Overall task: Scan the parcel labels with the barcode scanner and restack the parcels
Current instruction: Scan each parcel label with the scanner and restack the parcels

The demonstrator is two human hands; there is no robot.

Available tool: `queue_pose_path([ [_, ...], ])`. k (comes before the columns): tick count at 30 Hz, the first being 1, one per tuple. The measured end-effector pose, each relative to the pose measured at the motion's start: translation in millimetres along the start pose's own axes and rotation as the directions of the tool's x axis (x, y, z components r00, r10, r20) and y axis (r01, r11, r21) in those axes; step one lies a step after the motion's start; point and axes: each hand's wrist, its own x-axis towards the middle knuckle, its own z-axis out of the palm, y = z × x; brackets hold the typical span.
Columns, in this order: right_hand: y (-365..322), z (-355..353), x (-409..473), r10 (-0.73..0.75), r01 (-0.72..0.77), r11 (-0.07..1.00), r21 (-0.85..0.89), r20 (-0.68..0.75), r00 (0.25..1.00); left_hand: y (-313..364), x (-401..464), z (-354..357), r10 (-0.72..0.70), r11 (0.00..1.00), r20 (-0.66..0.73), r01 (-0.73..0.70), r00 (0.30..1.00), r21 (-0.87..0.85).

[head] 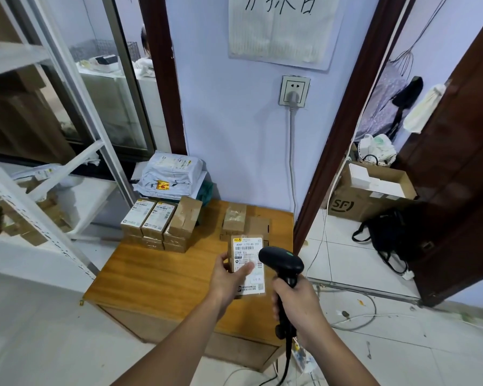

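right grip (296, 302) clenches scanner (282, 263); left grip (229, 277) pinches labelled parcel (247, 263).

A small brown parcel (247, 264), white label up, is held beside the black barcode scanner (283, 267); more brown parcels (159, 221) sit stacked behind.

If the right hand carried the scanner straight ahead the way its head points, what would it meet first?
Most likely the labelled parcel held in the left hand; the scanner in the right hand faces its label, though depth is unclear.
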Motion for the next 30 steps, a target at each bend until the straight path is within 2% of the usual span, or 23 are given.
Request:
queue_pose_path([
  [14,13.6,-54.4,20.1,0.033,-0.033,0.999,0.017,-0.001,0.999,-26.3,7.7,27.7,-0.074,0.997,-0.096,0.075,0.993,0.0],
  [23,31.5,-56.6,55.2,0.108,-0.108,0.994,0.019,0.03,0.994,-61.2,56.6,16.5,-0.168,0.963,-0.103,0.185,0.98,0.196],
  [27,42.8,-53.1,68.1,0.147,-0.147,0.989,-0.014,0.031,0.989,-90.6,92.7,8.7,-0.247,0.935,-0.109,0.267,0.963,0.232],
  [30,49.9,-45.8,76.9,0.185,-0.185,0.983,-0.001,0.022,0.983,-114.7,118.7,3.0,-0.253,0.929,-0.115,0.274,0.961,0.249],
])
